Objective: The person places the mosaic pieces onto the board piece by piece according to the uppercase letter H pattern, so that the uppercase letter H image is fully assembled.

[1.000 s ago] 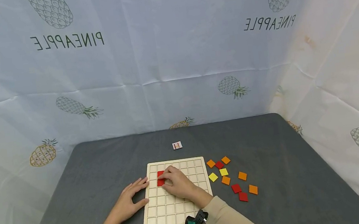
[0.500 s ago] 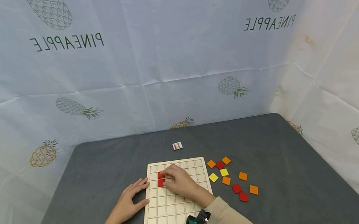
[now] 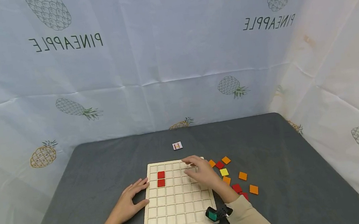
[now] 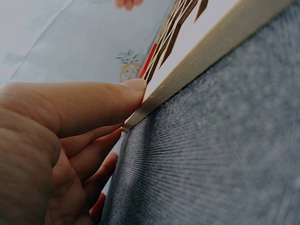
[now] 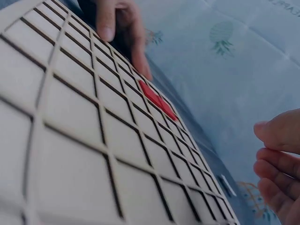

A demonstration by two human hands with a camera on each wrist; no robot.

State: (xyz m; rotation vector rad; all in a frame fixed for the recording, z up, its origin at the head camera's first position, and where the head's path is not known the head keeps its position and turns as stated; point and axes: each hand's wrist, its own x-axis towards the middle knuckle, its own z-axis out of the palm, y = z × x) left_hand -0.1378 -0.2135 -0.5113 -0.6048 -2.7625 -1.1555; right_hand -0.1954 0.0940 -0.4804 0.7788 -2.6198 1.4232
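A pale wooden grid board lies on the table, and two red square tiles sit in neighbouring cells, one above the other, near its upper left. My left hand rests at the board's left edge, fingers extended; in the left wrist view its thumb touches the board's side. Over the board's right part hovers my right hand, fingers slightly bent. Nothing shows between its fingers in the right wrist view. Right of the board lie loose tiles, including a yellow tile and an orange tile.
Behind the board lies a small patterned card. More orange and red tiles, such as a red tile, are scattered right of the board, some partly behind the right hand and forearm. A pineapple-printed curtain hangs behind the grey table.
My right hand has left the red tiles and moved right across the board, uncovering both tiles. It now covers one yellow loose tile. The left hand stays in place.
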